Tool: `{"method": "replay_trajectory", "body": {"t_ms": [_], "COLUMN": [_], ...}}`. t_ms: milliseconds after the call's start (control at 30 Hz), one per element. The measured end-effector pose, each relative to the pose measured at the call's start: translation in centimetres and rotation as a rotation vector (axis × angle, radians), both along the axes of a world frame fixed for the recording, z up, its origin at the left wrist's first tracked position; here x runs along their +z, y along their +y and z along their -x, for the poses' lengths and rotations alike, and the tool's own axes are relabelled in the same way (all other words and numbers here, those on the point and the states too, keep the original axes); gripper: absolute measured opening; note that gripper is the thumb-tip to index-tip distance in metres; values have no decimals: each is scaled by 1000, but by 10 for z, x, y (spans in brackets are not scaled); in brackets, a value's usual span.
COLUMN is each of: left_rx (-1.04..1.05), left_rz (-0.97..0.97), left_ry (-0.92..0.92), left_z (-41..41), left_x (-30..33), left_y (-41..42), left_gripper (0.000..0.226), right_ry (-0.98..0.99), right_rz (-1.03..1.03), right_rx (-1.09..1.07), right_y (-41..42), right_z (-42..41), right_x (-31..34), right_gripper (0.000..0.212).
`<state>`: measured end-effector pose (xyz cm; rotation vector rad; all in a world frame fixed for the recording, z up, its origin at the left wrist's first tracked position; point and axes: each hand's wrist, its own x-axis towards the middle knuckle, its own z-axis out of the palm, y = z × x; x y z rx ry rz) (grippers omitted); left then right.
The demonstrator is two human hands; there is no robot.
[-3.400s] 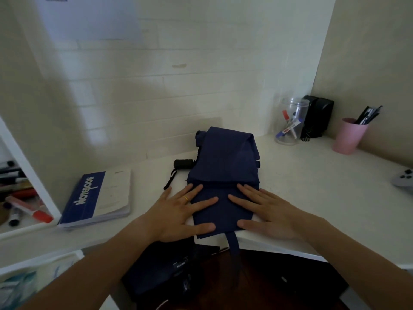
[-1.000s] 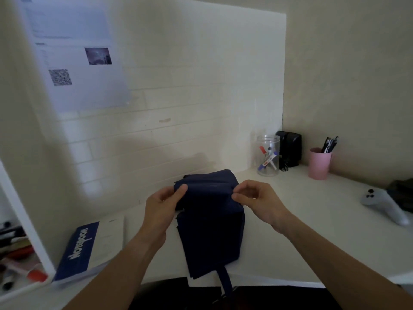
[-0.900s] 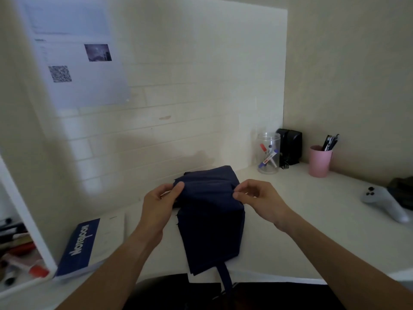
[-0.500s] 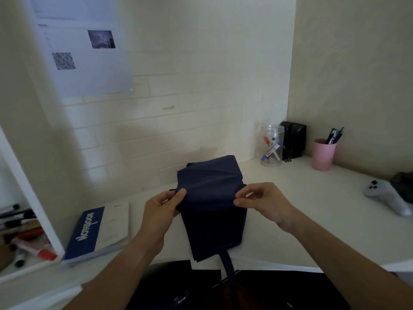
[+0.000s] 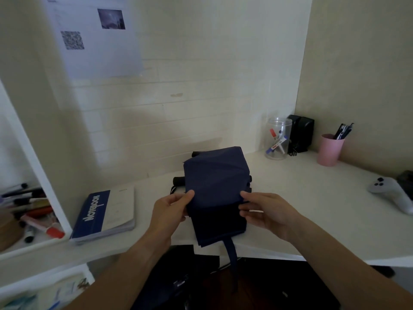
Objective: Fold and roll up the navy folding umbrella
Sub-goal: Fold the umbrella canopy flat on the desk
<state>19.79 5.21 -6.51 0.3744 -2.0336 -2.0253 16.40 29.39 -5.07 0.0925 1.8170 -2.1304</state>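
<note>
The navy folding umbrella (image 5: 215, 177) lies across the white desk (image 5: 312, 204) with its canopy cloth folded into a flat panel. My left hand (image 5: 171, 209) pinches the cloth's left edge and my right hand (image 5: 263, 210) pinches its right edge, pulling a fold over toward me. The lower layers of cloth hang over the desk's front edge, and a navy strap (image 5: 231, 253) dangles below. The black handle (image 5: 178, 181) sticks out at the left, behind my left hand. The shaft is hidden under the cloth.
A blue and white notebook (image 5: 105, 214) lies left of the umbrella. At the back right stand a clear jar of markers (image 5: 277, 139), a black speaker (image 5: 300, 136) and a pink pen cup (image 5: 329, 149). A white game controller (image 5: 393, 195) rests far right. A shelf with pens (image 5: 29, 211) is at the left.
My hands left the flattened cloth, gripped the far fold at both edges and drew it over toward me, so the folded panel now sits lower and closer. The view has tilted up.
</note>
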Motion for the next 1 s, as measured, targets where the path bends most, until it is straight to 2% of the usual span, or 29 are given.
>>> {"method": "replay_trajectory", "body": {"t_ms": [167, 333, 500, 667, 833, 900, 933, 967, 1000], "left_rx": [1, 2, 0, -107, -114, -131, -138, -141, -143], "left_rz": [86, 120, 187, 463, 683, 716, 733, 750, 767], "left_ry": [-46, -53, -2, 36, 17, 13, 12, 12, 12], "left_z": [-7, -11, -16, -20, -20, -20, -19, -19, -19], "left_x": [-8, -11, -18, -29, -34, -35, -35, -34, -34], "left_y": [-1, 0, -3, -7, -5, -5, -5, -5, -5], "left_gripper": [22, 19, 32, 14, 12, 12, 13, 13, 13], "right_ry": [-12, -13, -45, -132, -92, 102, 304, 565, 831], "right_rz": [-16, -16, 4, -34, -175, -541, -758, -881, -908], "right_rx": [-58, -96, -143, -234, -230, -262, -309, -345, -329], "right_y": [-4, -10, -6, -5, -7, -8, -10, -12, -16], "right_z": [-3, -7, -8, -7, -9, -8, -6, -4, -2], "right_x": [-7, -11, -19, -27, -31, -31, -28, -24, -20], "right_gripper": [36, 28, 28, 25, 31, 35, 32, 26, 17]}}
